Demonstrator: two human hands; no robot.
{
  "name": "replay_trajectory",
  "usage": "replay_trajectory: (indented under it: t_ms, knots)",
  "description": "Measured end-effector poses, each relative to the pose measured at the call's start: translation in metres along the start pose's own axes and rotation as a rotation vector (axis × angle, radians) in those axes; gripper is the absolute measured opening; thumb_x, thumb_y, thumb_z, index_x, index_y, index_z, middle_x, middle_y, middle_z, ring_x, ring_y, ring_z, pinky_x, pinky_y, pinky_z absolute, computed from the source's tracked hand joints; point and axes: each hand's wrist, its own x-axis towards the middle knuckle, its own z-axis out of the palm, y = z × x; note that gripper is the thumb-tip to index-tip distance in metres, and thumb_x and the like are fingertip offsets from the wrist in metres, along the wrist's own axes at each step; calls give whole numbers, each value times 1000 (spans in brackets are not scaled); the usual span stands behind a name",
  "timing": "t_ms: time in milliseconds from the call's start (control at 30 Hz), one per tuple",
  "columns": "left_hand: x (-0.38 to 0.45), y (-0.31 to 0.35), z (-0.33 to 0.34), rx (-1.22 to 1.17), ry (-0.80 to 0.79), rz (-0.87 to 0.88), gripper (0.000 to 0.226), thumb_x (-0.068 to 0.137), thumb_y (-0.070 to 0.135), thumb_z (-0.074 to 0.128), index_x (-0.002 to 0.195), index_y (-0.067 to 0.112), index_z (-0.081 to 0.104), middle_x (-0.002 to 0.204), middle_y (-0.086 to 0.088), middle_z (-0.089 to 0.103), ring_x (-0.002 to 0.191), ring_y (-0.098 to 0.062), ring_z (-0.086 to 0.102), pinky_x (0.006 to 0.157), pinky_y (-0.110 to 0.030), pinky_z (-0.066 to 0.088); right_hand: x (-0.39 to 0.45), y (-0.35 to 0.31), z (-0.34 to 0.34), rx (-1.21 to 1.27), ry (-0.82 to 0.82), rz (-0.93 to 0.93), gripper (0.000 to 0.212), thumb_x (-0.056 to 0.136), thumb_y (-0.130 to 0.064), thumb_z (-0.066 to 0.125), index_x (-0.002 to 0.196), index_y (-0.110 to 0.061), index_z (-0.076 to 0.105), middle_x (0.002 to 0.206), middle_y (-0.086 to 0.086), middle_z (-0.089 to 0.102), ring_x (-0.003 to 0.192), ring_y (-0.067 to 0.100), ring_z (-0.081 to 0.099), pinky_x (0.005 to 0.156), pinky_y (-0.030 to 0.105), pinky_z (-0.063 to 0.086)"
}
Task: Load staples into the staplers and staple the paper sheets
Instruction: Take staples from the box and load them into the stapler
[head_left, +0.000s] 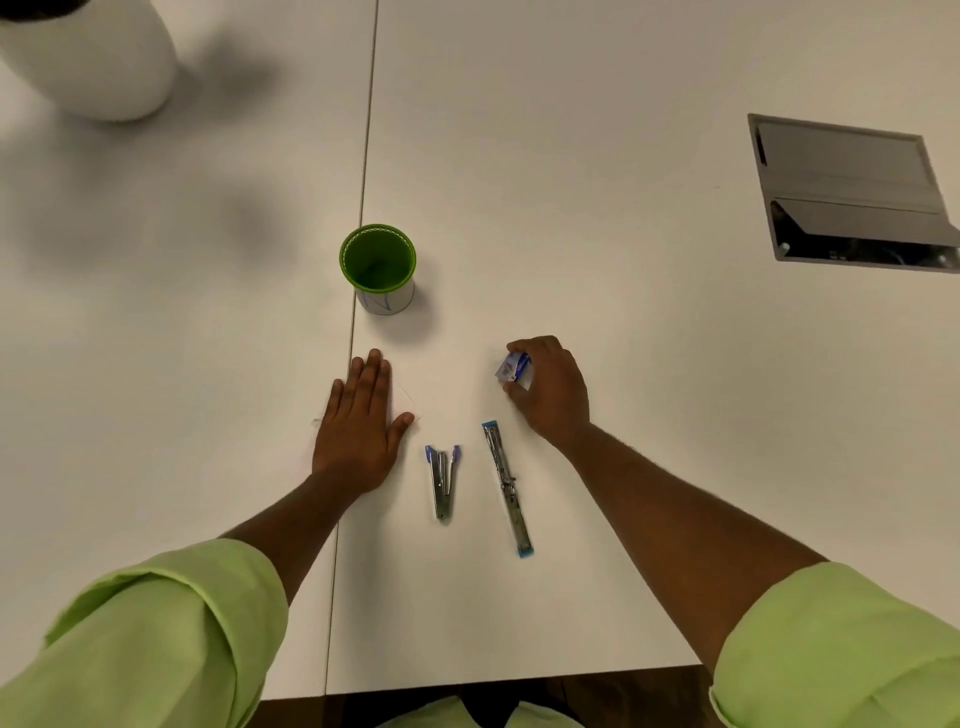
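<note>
Early stage: right hand (553, 387) grips staple box (514, 366), left hand (361, 423) flat on paper sheets (408, 400) (barely visible), both staplers (442, 480) open, seemingly unloaded.

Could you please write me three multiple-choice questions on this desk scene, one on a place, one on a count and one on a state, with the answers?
1. Where does the green cup stand?
A. beyond the left hand, farther from the person
B. between the two staplers
C. inside the floor box

2. How many staplers lie on the table?
A. one
B. two
C. four

3. What is the right hand doing?
A. lying flat on the table
B. holding a stapler
C. gripping the small staple box

Answers:
1 A: the cup sits above the flat left hand, near the table seam.
2 B: the small stapler and the long stapler, opened out flat, lie side by side.
3 C: its fingers curl round the blue-and-white box.
</note>
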Motion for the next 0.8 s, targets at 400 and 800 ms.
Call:
replay_trajectory:
  t_ms: [400,800]
  knots:
    - [-20,39,-26,-184,22,-48,74,103,52,27,161,10,9,170,-3,1,157,-20,-5,127,-37,2,-46,-16,9,47,39,4,55,74,-15,83,123,-28,61,120,-10,60,105,14,57,91,27,49]
    - [-54,106,-64,-1131,-38,-263,32,103,23,55,135,21,58,128,3,67,122,-16,62,100,-26,49,-101,-48,-24,270,-68,-91,68,73,-1,80,135,-16,57,127,-4,64,113,13,58,88,35,56]
